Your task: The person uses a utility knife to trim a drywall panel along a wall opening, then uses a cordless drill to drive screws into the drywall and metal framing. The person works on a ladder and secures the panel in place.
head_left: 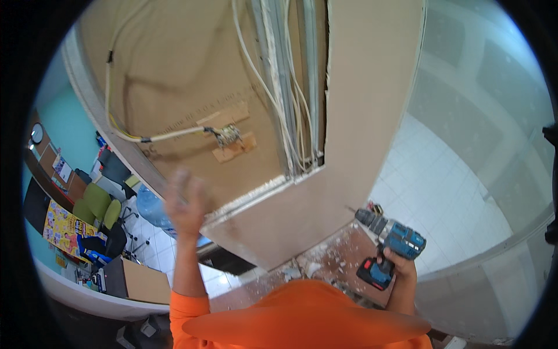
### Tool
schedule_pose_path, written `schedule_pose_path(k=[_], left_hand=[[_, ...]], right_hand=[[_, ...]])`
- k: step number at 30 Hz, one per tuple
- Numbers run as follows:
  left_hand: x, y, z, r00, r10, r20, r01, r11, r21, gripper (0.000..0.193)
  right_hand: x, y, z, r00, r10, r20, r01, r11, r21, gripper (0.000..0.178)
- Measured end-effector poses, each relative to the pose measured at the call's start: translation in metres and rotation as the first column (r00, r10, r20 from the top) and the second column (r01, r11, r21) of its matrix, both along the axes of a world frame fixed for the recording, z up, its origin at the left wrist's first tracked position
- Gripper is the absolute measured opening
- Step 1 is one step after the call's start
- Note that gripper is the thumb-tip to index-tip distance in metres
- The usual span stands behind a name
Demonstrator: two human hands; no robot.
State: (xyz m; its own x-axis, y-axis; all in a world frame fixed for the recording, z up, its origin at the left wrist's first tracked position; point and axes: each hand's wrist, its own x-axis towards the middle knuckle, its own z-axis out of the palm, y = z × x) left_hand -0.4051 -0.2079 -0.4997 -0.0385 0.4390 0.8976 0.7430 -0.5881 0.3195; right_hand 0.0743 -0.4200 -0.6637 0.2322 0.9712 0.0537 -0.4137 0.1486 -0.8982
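My right hand (401, 266) is wrapped round the grip of a blue and black cordless drill (402, 238). The drill's bit points up and left, toward the plasterboard face. My left hand (186, 200), somewhat smeared by motion, is raised beside the left edge of the opened wall. Its fingers look stretched out, with nothing visible in them. In front of me the plasterboard wall (360, 116) is cut open, showing brown backing board (192, 58), metal studs (311, 70) and pale cables (296, 99). A yellowish cable (174, 134) runs to a small wired fitting (228, 135) on the backing.
White dust and broken bits lie on a reddish-brown board (354, 250) below the wall. A blue water bottle (152, 206), green chairs (96, 200) and a desk (145, 279) stand at the left. Pale tiled floor (430, 168) and grey panels (494, 64) are at the right.
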Motion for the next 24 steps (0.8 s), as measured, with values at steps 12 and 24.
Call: schedule_pose_path(k=[12,24], left_hand=[[-0.069,0.052,0.035,0.926,0.248,0.285,-0.282,0.956,0.084,0.073],[-0.072,0.079,0.02,0.85,0.492,0.188,-0.526,0.815,0.242,0.081]], right_hand=[[0.009,-0.002,-0.043,0.887,-0.361,-0.287,0.305,0.926,-0.223,0.043],[-0.013,-0.007,-0.047,0.795,-0.51,-0.327,0.372,0.837,-0.401,0.037]])
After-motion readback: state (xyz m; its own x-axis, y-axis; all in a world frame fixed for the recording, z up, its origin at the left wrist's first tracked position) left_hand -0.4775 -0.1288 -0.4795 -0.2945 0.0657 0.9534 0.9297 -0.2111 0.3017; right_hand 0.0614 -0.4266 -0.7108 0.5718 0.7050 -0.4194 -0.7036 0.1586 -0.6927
